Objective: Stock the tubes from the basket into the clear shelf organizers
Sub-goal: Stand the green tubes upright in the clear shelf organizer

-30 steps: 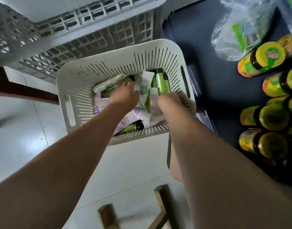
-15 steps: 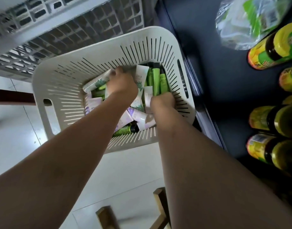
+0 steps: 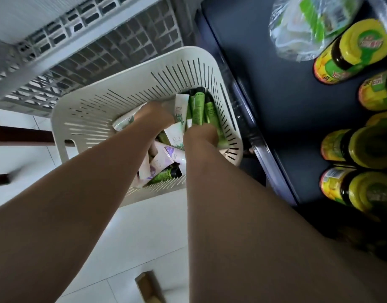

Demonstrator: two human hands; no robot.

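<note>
Both hands inside the basket, among the tubes.
The left hand rests on white tubes; the right hand lies against the green tubes. Fingers are hidden; neither grasp can be determined.

You see a matt, slotted plastic basket, smooth glossy plastic tubes, and glossy-labelled bottles on a matt dark shelf.
</note>
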